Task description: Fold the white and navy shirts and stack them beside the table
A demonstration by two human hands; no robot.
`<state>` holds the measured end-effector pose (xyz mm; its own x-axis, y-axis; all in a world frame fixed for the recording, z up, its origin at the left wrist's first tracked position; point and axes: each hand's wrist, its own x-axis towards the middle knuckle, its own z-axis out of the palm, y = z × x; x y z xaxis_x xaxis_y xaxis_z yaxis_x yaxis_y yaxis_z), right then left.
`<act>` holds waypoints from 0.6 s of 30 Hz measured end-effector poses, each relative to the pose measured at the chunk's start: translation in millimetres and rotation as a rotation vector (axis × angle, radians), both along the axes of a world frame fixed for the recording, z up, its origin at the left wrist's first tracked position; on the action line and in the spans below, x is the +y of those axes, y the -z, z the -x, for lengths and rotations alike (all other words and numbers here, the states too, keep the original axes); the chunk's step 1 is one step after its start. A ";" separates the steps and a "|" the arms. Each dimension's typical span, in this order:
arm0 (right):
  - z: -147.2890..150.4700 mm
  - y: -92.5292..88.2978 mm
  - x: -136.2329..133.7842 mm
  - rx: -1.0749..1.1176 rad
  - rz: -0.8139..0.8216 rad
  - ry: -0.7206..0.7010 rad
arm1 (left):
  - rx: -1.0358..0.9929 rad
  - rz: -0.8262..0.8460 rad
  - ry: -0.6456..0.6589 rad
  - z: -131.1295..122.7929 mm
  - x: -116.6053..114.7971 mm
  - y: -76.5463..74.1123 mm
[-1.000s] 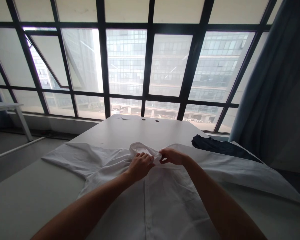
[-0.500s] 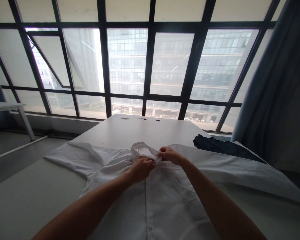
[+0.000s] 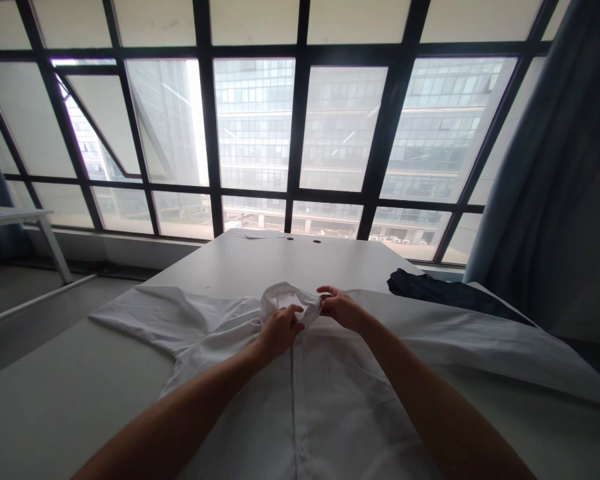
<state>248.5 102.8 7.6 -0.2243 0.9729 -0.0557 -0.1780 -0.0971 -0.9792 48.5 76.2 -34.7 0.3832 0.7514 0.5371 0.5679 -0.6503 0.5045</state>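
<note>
A white long-sleeved shirt (image 3: 340, 393) lies front side up on the white table, its sleeves spread to both sides and its button placket running toward me. The collar (image 3: 281, 291) stands up in a loop. My left hand (image 3: 279, 331) is closed on the collar's near left edge, thumb and forefinger at the fabric. My right hand (image 3: 341, 309) pinches the right side of the collar, with some fingers lifted off. The fingertips of both hands are partly hidden by cloth.
A dark folded garment (image 3: 445, 293) lies on the right side of the table (image 3: 260, 260). Two dark round holes and a sheet of paper (image 3: 263, 234) are at the far edge. Another white table (image 3: 15, 217) stands at left, a curtain (image 3: 525, 160) at right, and windows ahead.
My left hand has turned and raised its forefinger and thumb at the collar. My right hand's upper fingers have opened out while it stays at the collar's right side.
</note>
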 end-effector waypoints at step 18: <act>7.5 2.1 -1.3 -0.131 0.031 0.063 | 0.190 -0.152 0.010 -2.3 -6.8 -0.5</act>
<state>241.0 101.5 5.6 -0.1514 0.9822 -0.1112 -0.0552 -0.1207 -0.9912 50.8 69.4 -34.2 0.4950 0.6631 0.5615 0.6364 -0.7167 0.2852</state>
